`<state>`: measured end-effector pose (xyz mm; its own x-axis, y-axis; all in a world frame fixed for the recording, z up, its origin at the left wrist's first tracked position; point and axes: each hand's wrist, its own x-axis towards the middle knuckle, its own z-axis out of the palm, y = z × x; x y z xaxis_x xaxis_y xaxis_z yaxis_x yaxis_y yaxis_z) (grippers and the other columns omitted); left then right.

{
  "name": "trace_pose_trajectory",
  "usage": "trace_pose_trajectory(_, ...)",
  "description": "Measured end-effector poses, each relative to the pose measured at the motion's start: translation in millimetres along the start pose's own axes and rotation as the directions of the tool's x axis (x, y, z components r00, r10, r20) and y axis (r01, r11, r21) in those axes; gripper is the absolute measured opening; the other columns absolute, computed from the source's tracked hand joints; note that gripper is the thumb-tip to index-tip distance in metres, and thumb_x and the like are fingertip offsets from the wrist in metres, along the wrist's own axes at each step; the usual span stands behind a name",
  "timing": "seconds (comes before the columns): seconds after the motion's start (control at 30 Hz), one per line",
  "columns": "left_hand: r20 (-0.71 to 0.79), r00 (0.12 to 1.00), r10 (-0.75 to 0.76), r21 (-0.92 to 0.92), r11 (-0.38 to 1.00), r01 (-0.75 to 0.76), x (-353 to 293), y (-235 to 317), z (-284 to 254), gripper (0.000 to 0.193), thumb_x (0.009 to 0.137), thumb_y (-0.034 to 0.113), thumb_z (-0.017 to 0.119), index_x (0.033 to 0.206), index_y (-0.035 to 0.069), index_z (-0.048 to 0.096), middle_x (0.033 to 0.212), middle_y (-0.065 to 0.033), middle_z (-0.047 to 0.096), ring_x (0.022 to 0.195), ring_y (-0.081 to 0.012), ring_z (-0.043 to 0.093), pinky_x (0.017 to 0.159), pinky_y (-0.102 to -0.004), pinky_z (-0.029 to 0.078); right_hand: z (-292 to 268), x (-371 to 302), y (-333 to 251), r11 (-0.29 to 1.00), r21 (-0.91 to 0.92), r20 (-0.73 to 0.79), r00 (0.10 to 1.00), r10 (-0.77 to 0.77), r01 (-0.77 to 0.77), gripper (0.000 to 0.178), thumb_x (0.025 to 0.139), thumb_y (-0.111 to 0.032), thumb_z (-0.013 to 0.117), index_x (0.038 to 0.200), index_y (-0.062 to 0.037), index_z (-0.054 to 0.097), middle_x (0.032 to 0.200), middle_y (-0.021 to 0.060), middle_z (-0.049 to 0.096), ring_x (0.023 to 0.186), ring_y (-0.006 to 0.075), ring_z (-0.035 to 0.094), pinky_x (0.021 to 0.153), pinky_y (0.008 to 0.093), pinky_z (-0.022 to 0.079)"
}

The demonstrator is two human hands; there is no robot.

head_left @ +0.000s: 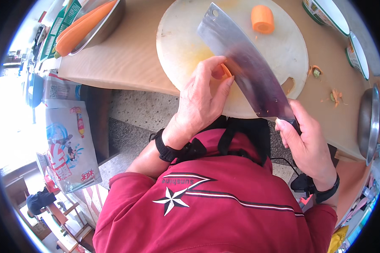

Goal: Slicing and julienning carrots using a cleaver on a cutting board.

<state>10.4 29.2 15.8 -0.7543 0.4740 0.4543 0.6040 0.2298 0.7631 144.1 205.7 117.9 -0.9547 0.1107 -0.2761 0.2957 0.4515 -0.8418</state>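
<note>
Head view: bare hands at work over a round white board (177, 46) on a brown worktop (133, 57). Left hand (200, 95) over near part of board, left of centre; thumb and fingers pinched on a small orange carrot piece (226, 71). Piece partly covered by fingers, so full shape can't be told. Right hand (306, 135) just off board's near right edge, fingers wrapped round the handle of a cleaver (249, 67).

Cleaver runs slantwise over board, from handle at near right edge up to far left part; hole in the blade's far corner. Broad blade face shows, tilted; left side of blade just beside left thumb tip and the carrot piece. Can't tell if blade touches piece or board.

Carrot chunk (262, 20) on board, far right part, apart from cleaver. Slot in board's near right edge. Right of board, on worktop: two small heaps of scraps (335, 97), orange with some green. Farther right of board: green-and-white bowls (318, 16) and a metal basin (368, 122), nearer the person. Well left of board: metal bowl (109, 27) with long carrots (86, 27) sticking out over its rim, green basket (59, 31) beside it. Printed bag (69, 143) below worktop level, left of board.
</note>
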Motion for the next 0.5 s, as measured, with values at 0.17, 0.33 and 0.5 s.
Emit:
trace_pose_trajectory(0.17,-0.034,0.995,0.096,0.089,0.992,-0.093,-1.0,-1.4,2.0,0.040,0.084,-0.002,0.069,0.121,0.002,0.056,0.090,-0.0093,0.064,0.074,-0.0159,0.059,0.070,-0.0279,0.049,-1.9,-3.2,2.7,1.000,0.000,-0.005,1.000,0.002,-0.002,0.029,0.097,-0.011,0.054,0.121,0.0037,0.049,0.095,0.0203,0.062,0.083,0.0318,0.061,0.079,0.0352,0.047)
trace_pose_trajectory(0.33,-0.032,0.994,0.107,0.110,0.989,-0.103,0.6,-1.1,4.0,0.041,0.082,-0.004,0.070,0.120,0.001,0.056,0.092,-0.0100,0.064,0.077,-0.0163,0.062,0.072,-0.0278,0.050,-4.0,0.0,3.3,1.000,0.008,0.021,1.000,-0.015,0.015,0.029,0.096,-0.008,0.053,0.121,0.0042,0.049,0.094,0.0213,0.061,0.083,0.0353,0.062,0.076,0.0370,0.048)
trace_pose_trajectory(0.5,0.017,0.989,0.145,0.118,0.982,-0.146,2.6,1.0,3.2,0.046,0.079,-0.005,0.071,0.121,-0.003,0.053,0.099,-0.0152,0.062,0.082,-0.0252,0.062,0.072,-0.0325,0.052,-0.7,0.8,10.4,0.979,-0.097,0.011,0.984,-0.178,0.178,0.029,0.095,-0.005,0.053,0.121,0.0043,0.048,0.093,0.0221,0.061,0.083,0.0385,0.062,0.075,0.0379,0.048)
